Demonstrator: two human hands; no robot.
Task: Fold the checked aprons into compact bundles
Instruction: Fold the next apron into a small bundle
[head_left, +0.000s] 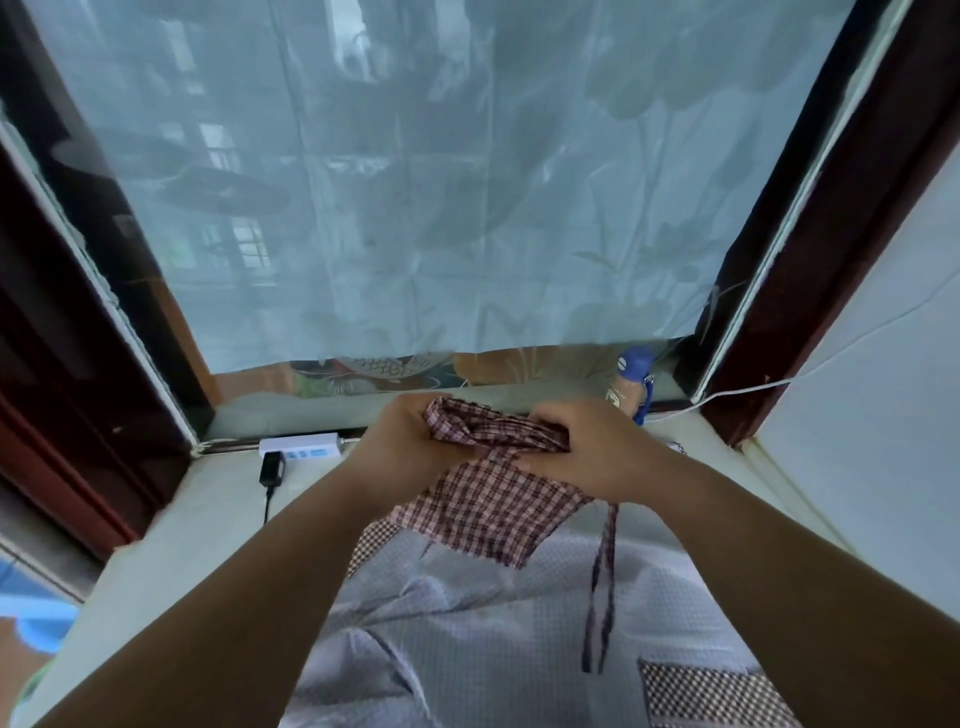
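A red-and-white checked apron (488, 499) hangs bunched in the air above the window ledge. My left hand (400, 441) grips its gathered top on the left. My right hand (587, 452) grips the same bunch on the right, fingers curled over the cloth. A loose flap of the apron droops below both hands. Its dark checked tie strap (602, 597) dangles down from under my right hand. Under it lies a pale blue finely checked apron (493, 639), crumpled flat on the ledge, with brown checked patches (711, 696).
A white power strip (301, 447) with a black plug (272, 470) sits at the back left of the ledge (208, 530). A bottle with a blue cap (631, 384) stands at the back right by the window. Dark wooden frames flank both sides.
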